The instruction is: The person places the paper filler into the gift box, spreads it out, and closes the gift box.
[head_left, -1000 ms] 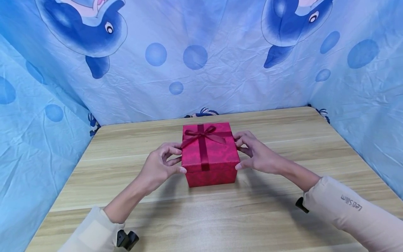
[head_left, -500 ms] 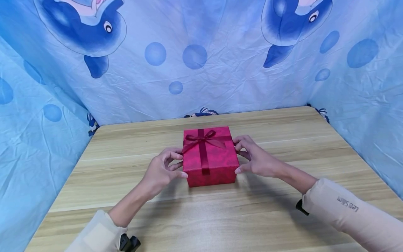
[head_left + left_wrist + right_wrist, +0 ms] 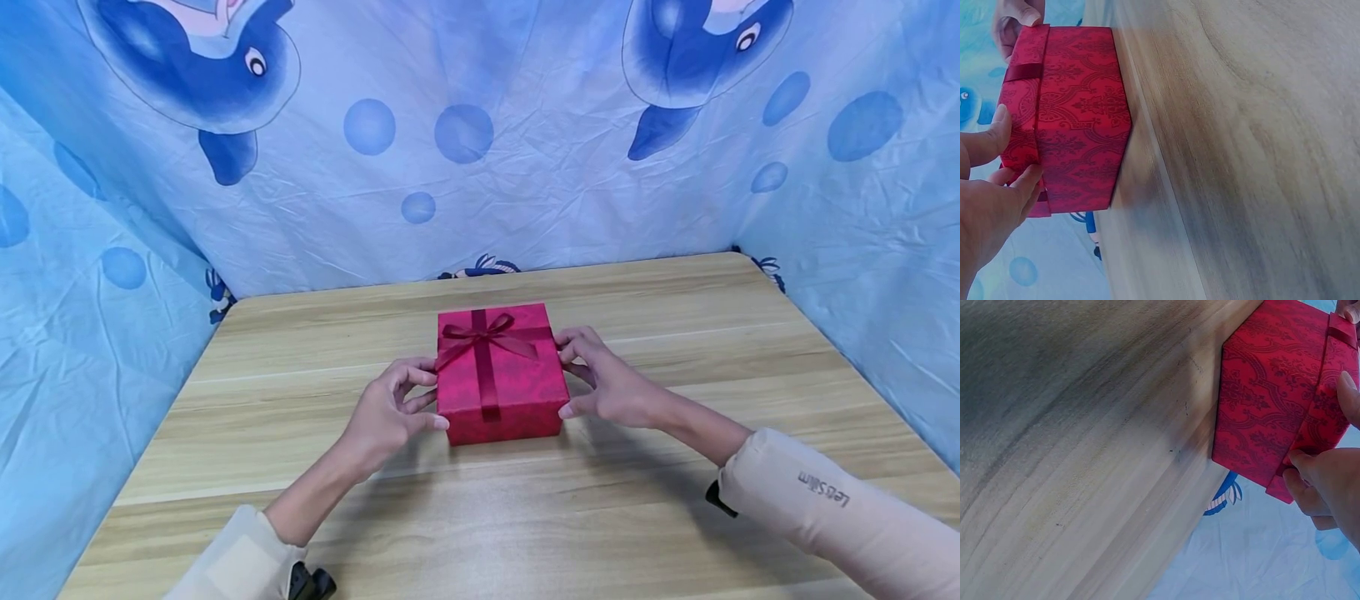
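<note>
Backdrop: wrinkled light-blue cloth sheet point(image 3: 525, 192) w/ printed dark-blue cartoon whales and bubbles, hung behind and along both sides of the work area.

Surface: light wood-grain laminate table point(image 3: 480, 517), rounded far corners. Grain runs left–right in head view.

Object: square red gift box w/ damask-pattern paper point(image 3: 501, 392), sits flat on table, approx. centre, slightly toward far half. Lid is on; lid edge overlaps the base, seam visible on the side wall in both wrist views point(image 3: 1066, 119) point(image 3: 1272, 406). No writing legible on box.

Trim: dark-red satin ribbon point(image 3: 483, 354) crosses the lid in both directions, tied in a bow toward the far part of the lid; one band runs down the near side of the lid.

Sleeves: beige long sleeve on right forearm point(image 3: 832, 508), grey print reads "LetsSlim". Left beige sleeve point(image 3: 240, 562) shows no text. Black wrist-mount hardware partly visible at both cuffs.

Left hand point(image 3: 390, 408): at left side of box, fingers curled; thumb on near-left corner of lid edge, fingertips on lid's left rim. Wrist view confirms thumb and finger pinching lid rim.

Right hand point(image 3: 607, 383): at right side of box, mirror pose; thumb at near-right lid edge, fingers curled onto lid's right rim near far corner. Grips lid rim, per wrist view.
</note>
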`<move>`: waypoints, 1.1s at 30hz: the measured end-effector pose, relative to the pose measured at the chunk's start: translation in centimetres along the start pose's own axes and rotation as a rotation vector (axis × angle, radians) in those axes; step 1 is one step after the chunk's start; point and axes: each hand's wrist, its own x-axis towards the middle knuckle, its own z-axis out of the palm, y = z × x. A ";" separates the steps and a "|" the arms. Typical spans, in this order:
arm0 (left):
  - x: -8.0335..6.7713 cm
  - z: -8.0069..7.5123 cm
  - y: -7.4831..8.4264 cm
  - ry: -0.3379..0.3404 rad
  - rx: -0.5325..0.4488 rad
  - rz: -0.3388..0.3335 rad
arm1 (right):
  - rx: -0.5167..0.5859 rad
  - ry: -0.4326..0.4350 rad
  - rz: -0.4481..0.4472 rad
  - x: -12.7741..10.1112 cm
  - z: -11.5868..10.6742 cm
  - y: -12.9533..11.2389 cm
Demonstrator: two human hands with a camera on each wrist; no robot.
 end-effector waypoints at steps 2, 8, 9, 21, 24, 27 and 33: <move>0.0 0.0 0.0 -0.004 -0.006 0.000 | 0.001 0.001 0.000 0.0 0.0 0.0; 0.0 -0.1 0.0 -0.009 -0.018 -0.004 | 0.005 0.006 0.005 0.0 0.1 0.1; 0.0 -0.1 0.1 -0.009 -0.018 -0.006 | 0.005 0.007 0.006 0.0 0.1 0.2; 0.2 -0.2 -0.1 -0.021 -0.011 0.011 | 0.017 0.002 0.010 0.1 -0.2 0.5; 0.2 -0.2 -0.1 -0.040 -0.004 0.005 | 0.012 -0.012 0.015 0.0 -0.5 0.6; 0.0 -0.5 0.3 -0.074 0.083 -0.029 | -0.017 -0.031 0.039 -0.4 -1.2 0.5; -1.0 -2.5 2.0 -0.090 0.397 -0.027 | -0.199 0.027 0.082 -2.0 -3.3 -0.4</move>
